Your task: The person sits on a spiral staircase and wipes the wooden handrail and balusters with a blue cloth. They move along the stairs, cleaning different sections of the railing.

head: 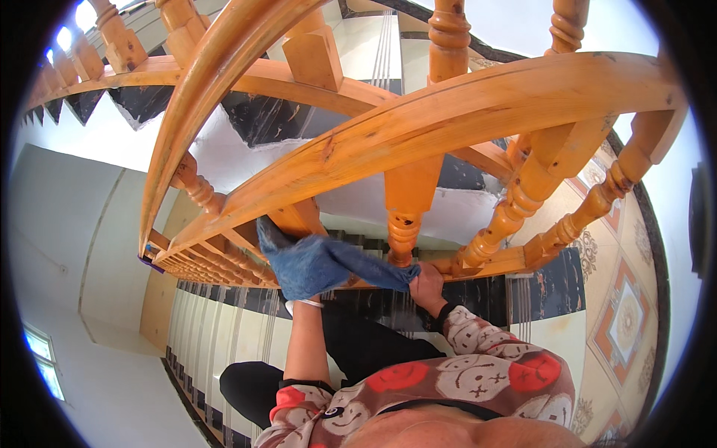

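A blue cloth (pixel 313 266) stretches below the orange wooden handrail (pixel 358 140), close to a wooden baluster (pixel 297 215). My right hand (pixel 428 285) grips the cloth's twisted right end, near the foot of a turned baluster (pixel 402 229). The cloth covers my left hand, so its fingers are hidden; only the wrist with a white band and the bare forearm show below it. One end of the cloth rises toward the underside of the rail. Whether it passes behind the baluster I cannot tell.
Black-and-cream stair treads (pixel 224 313) descend at the left beneath me. Across the railing, another flight with a lower wooden rail (pixel 252 78) runs behind. Patterned floor tiles (pixel 622 325) lie at the right. A white wall (pixel 101 347) borders the left side.
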A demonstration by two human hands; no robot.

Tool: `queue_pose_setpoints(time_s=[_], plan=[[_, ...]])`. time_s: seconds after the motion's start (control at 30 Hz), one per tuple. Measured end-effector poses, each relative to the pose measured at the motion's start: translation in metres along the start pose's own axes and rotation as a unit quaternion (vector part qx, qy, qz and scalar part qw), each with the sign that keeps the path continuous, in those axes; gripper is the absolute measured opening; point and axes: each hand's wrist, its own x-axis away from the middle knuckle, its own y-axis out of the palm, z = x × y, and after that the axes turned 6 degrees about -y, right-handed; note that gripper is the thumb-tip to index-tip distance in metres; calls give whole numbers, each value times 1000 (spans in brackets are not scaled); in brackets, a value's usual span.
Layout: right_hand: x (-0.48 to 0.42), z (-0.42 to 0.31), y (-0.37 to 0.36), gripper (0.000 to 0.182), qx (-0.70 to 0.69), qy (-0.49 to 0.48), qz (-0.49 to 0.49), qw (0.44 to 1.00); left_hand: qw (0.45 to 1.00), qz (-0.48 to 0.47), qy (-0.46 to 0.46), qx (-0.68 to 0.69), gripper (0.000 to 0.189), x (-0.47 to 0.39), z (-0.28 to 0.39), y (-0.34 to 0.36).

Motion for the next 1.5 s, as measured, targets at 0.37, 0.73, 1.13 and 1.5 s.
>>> queue_pose_setpoints(time_s=[0.37,0.73,1.13,1.5], plan=[[-3,0,-5,24,1,-16,-9,1000,996,-19,-91,-13,41,24,-28,46],[-5,1,-2,24,3,-23,-5,1000,972,-180,-147,-42,26,70,-87,45],[-5,-5,-14,22,-56,43,-43,997,986,-42,125,-99,57,-25,-33,-45],[10,-2,-2,26,-31,66,2,997,998,13,1,-66,52,-4,-14,0]])
